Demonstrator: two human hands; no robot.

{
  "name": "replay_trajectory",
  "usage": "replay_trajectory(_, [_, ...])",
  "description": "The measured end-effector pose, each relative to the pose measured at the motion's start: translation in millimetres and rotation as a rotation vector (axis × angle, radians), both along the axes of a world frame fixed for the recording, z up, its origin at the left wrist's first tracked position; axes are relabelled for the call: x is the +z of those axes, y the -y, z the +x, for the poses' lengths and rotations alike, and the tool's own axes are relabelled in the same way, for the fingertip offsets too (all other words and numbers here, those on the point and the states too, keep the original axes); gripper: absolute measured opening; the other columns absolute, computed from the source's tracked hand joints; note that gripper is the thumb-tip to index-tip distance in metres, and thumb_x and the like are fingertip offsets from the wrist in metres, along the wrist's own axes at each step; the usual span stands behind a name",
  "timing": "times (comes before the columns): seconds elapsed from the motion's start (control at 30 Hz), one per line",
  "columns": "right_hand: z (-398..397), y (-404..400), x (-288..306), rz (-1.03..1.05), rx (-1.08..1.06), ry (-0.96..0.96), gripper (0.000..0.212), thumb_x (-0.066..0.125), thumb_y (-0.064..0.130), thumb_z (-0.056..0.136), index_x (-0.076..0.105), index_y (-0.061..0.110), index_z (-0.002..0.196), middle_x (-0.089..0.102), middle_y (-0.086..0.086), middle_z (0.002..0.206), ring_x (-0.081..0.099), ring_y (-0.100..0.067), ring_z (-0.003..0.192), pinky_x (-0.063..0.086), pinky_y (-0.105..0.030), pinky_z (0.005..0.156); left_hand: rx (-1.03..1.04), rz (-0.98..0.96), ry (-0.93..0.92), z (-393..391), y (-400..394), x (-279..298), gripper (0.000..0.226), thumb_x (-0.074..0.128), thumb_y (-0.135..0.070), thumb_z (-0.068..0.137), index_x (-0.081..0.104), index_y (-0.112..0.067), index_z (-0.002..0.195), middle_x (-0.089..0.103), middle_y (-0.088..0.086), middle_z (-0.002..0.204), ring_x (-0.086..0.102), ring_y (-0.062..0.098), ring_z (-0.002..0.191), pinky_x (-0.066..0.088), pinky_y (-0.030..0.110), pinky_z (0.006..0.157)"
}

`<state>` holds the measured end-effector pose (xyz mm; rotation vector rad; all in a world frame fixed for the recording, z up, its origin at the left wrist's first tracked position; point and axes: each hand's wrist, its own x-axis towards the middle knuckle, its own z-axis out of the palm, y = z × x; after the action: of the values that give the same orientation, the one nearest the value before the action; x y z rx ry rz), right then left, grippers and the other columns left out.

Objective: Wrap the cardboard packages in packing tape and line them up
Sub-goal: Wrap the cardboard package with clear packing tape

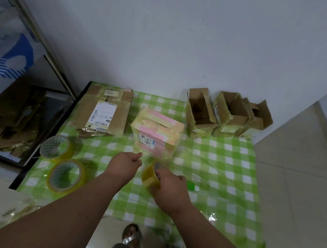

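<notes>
Right hand [169,189] grip closed around tape roll [150,177]; left hand [124,165] pinching tape end.

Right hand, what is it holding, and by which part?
The right hand grips a yellow tape roll around its outer rim. The left hand seems to pinch the pulled tape end, though blur obscures it.

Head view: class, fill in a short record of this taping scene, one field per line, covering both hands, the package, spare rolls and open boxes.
left hand: pinching the tape end, beside the package
right hand: gripping a tape roll
package: pink and yellow, on the checked cloth, glossy with tape
spare rolls: two, left side of the cloth
open boxes: three, in a row by the wall
</notes>
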<state>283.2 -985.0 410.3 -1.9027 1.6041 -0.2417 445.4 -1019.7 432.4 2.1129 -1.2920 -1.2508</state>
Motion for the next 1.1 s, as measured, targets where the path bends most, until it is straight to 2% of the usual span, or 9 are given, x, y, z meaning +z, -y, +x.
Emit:
replay_trajectory(0.1, [-5, -7, -19, 0.004, 0.08, -0.221, 0.033, 0.057, 0.033, 0.086, 0.049, 0.028, 0.118, 0.06, 0.004, 0.123, 0.052, -0.023, 0.118, 0.028, -0.036, 0.095, -0.135, -0.033, 0.163, 3, 8, -1, 0.053, 0.05, -0.027, 0.1, 0.035, -0.024, 0.151, 0.056, 0.004, 0.139, 0.059, 0.021, 0.108, 0.044, 0.027, 0.083])
replay_trajectory(0.2, [-3, -9, -23, 0.048, 0.133, -0.228, 0.03, 0.056, 0.043, 0.087, 0.053, 0.028, 0.113, 0.066, 0.002, 0.113, 0.058, -0.026, 0.11, 0.028, -0.037, 0.097, -0.064, -0.212, 0.239, 10, 17, -2, 0.059, 0.057, -0.027, 0.096, 0.036, -0.024, 0.15, 0.047, 0.006, 0.143, 0.048, 0.025, 0.126, 0.042, 0.033, 0.094])
replay_trajectory(0.37, [-2, 10, -5, -0.196, -0.344, 0.063, 0.04, 0.061, 0.021, 0.086, 0.056, 0.013, 0.124, 0.056, -0.008, 0.12, 0.053, -0.031, 0.113, 0.041, -0.04, 0.094, 0.035, -0.405, 0.24, 16, 45, 10, 0.065, 0.061, -0.022, 0.093, 0.031, -0.016, 0.151, 0.03, 0.012, 0.15, 0.031, 0.029, 0.139, 0.028, 0.038, 0.113])
replay_trajectory(0.53, [17, 31, 9, -0.177, -0.426, 0.183, 0.077, 0.052, 0.014, 0.093, 0.009, 0.009, 0.156, 0.013, -0.01, 0.163, 0.013, -0.023, 0.149, 0.016, -0.031, 0.12, -0.017, -0.311, 0.013, 13, 73, 8, 0.067, 0.05, -0.027, 0.1, 0.015, -0.028, 0.156, 0.02, -0.003, 0.162, 0.03, 0.019, 0.142, 0.029, 0.036, 0.115])
replay_trajectory(0.63, [29, 39, 5, -0.082, -0.44, 0.275, 0.083, 0.05, 0.015, 0.096, -0.007, 0.011, 0.156, 0.001, -0.009, 0.165, 0.007, -0.023, 0.151, 0.015, -0.03, 0.121, 0.022, -0.192, -0.103, 9, 81, 3, 0.052, 0.042, -0.027, 0.104, 0.026, -0.033, 0.153, 0.041, -0.006, 0.147, 0.053, 0.009, 0.107, 0.04, 0.022, 0.088])
replay_trajectory(0.77, [37, 56, 3, -0.052, -0.608, 0.401, 0.082, 0.051, 0.022, 0.099, -0.006, 0.013, 0.157, 0.009, -0.008, 0.164, 0.016, -0.023, 0.149, 0.02, -0.028, 0.116, 0.067, -0.21, -0.08, 12, 94, -7, 0.046, 0.044, -0.03, 0.103, 0.039, -0.027, 0.149, 0.047, -0.001, 0.148, 0.05, 0.017, 0.122, 0.033, 0.024, 0.092])
replay_trajectory(0.93, [41, 76, -2, 0.0, -0.807, 0.547, 0.074, 0.047, 0.029, 0.101, 0.003, 0.013, 0.157, 0.023, -0.006, 0.162, 0.026, -0.023, 0.146, 0.026, -0.033, 0.117, 0.032, -0.222, 0.029, 16, 105, -15, 0.041, 0.053, -0.028, 0.097, 0.05, -0.022, 0.138, 0.061, 0.0, 0.129, 0.054, 0.015, 0.092, 0.041, 0.028, 0.08])
replay_trajectory(1.03, [40, 82, -4, -0.088, -0.799, 0.471, 0.069, 0.044, 0.035, 0.101, 0.012, 0.01, 0.157, 0.032, -0.011, 0.156, 0.033, -0.027, 0.142, 0.03, -0.037, 0.115, -0.034, -0.222, 0.047, 19, 113, -13, 0.042, 0.054, -0.024, 0.096, 0.046, -0.022, 0.137, 0.059, 0.001, 0.129, 0.056, 0.018, 0.093, 0.045, 0.029, 0.078])
replay_trajectory(1.1, [32, 87, -5, -0.116, -0.742, 0.298, 0.072, 0.043, 0.042, 0.1, 0.012, 0.012, 0.156, 0.039, -0.013, 0.147, 0.039, -0.031, 0.133, 0.033, -0.044, 0.109, -0.151, -0.235, 0.026, 20, 117, -10, 0.054, 0.05, -0.018, 0.098, 0.034, -0.027, 0.149, 0.048, 0.003, 0.144, 0.054, 0.024, 0.115, 0.047, 0.038, 0.096])
